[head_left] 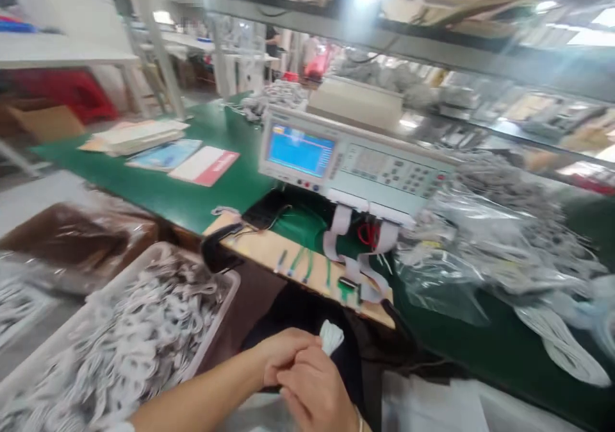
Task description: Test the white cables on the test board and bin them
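Observation:
My left hand [287,350] and my right hand [318,384] are pressed together low in the middle of the view. Both are closed around a small coiled bundle of white cable [331,337]. Its looped end sticks out past the fingertips; the rest is hidden inside my hands. Just beyond lies a wooden board [262,252] with short green wires [307,265] and a small green connector board [348,290], joined by grey ribbon cables [354,268] to a bench tester [384,172] with a lit blue screen.
To the left, a white bin [233,288] is heaped with coiled cables, beside a plastic-lined brown box [57,233]. Papers [204,166] lie on the green table [158,191]. Bagged cables [456,252] pile up on the right, below a metal shelf rail [432,54].

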Action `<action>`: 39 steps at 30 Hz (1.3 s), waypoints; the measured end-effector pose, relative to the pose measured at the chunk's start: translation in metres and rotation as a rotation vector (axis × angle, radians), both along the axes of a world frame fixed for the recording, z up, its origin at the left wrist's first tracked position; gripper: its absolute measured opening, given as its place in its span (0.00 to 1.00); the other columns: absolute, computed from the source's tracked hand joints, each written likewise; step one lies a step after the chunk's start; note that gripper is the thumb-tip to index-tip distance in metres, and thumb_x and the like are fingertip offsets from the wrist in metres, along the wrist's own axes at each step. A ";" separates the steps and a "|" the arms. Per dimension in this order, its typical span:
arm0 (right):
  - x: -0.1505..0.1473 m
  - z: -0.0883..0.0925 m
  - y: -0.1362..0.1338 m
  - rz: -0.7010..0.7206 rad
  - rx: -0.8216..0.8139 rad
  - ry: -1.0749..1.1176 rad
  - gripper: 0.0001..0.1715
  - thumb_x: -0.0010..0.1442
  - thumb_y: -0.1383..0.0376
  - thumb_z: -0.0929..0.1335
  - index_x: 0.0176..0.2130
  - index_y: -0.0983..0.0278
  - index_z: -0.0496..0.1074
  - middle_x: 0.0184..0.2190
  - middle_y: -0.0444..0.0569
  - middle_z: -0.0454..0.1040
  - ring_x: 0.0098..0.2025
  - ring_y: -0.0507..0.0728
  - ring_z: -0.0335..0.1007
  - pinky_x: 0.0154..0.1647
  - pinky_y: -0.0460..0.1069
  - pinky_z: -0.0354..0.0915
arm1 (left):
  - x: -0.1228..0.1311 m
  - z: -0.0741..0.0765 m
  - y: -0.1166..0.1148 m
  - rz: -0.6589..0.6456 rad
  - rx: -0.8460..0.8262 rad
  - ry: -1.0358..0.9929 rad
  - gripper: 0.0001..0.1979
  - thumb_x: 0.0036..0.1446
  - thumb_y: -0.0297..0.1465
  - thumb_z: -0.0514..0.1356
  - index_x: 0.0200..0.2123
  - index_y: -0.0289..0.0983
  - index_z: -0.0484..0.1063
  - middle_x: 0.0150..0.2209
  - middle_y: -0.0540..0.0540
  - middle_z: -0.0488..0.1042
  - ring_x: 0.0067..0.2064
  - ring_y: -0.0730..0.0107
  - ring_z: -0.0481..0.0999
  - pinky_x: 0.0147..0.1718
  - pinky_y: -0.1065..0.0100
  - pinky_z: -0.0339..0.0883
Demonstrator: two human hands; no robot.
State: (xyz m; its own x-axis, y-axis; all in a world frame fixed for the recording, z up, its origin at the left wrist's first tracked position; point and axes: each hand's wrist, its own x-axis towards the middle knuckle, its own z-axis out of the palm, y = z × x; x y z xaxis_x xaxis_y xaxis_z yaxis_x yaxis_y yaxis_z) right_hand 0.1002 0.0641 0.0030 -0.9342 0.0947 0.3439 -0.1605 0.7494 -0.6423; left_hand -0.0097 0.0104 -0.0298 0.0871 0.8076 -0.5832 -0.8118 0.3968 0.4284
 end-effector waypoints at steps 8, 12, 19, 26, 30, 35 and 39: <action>0.050 -0.029 0.051 -0.829 -0.922 -0.137 0.16 0.52 0.58 0.63 0.39 0.65 0.66 0.24 0.45 0.68 0.26 0.53 0.64 0.24 0.45 0.60 | 0.030 0.017 0.031 -0.007 0.120 0.315 0.14 0.43 0.35 0.61 0.32 0.32 0.70 0.27 0.47 0.70 0.26 0.78 0.65 0.25 0.77 0.55; 0.052 -0.031 0.052 -0.735 -1.098 -0.099 0.22 0.53 0.56 0.62 0.46 0.64 0.64 0.24 0.44 0.67 0.23 0.50 0.61 0.16 0.42 0.54 | 0.035 0.017 0.032 -0.096 0.141 0.266 0.16 0.47 0.39 0.58 0.35 0.32 0.70 0.29 0.43 0.71 0.29 0.73 0.68 0.29 0.73 0.57; 0.050 -0.016 0.035 -0.736 -0.944 -0.064 0.20 0.46 0.62 0.68 0.40 0.63 0.60 0.30 0.45 0.67 0.29 0.52 0.64 0.27 0.45 0.62 | 0.027 0.005 0.022 0.017 0.090 0.482 0.21 0.38 0.38 0.64 0.37 0.35 0.67 0.35 0.45 0.71 0.35 0.70 0.68 0.34 0.72 0.58; 0.048 -0.017 0.004 -0.441 -0.234 -0.045 0.14 0.45 0.72 0.65 0.36 0.61 0.64 0.35 0.47 0.66 0.38 0.56 0.62 0.40 0.49 0.59 | 0.021 -0.007 0.014 -0.009 0.027 0.153 0.17 0.43 0.40 0.60 0.31 0.32 0.67 0.27 0.45 0.69 0.26 0.73 0.67 0.27 0.70 0.59; 0.047 -0.022 0.007 -0.637 -0.369 -0.063 0.07 0.55 0.65 0.60 0.33 0.62 0.66 0.29 0.46 0.68 0.30 0.52 0.64 0.31 0.46 0.61 | 0.021 -0.005 0.011 0.103 0.093 0.387 0.16 0.39 0.33 0.64 0.32 0.34 0.65 0.27 0.48 0.70 0.26 0.75 0.67 0.26 0.74 0.57; 0.042 -0.021 0.016 -0.784 -0.492 -0.050 0.19 0.51 0.62 0.65 0.44 0.62 0.63 0.30 0.45 0.70 0.30 0.52 0.66 0.31 0.45 0.64 | 0.029 -0.002 0.011 0.071 0.281 0.594 0.15 0.39 0.31 0.64 0.32 0.32 0.67 0.33 0.44 0.71 0.36 0.68 0.69 0.36 0.71 0.59; 0.042 -0.021 0.015 -0.781 -0.382 -0.015 0.16 0.52 0.63 0.64 0.43 0.60 0.66 0.37 0.48 0.70 0.37 0.54 0.66 0.39 0.48 0.63 | 0.033 -0.008 0.012 0.100 0.321 0.721 0.16 0.41 0.31 0.63 0.34 0.34 0.63 0.32 0.44 0.71 0.35 0.67 0.69 0.35 0.69 0.61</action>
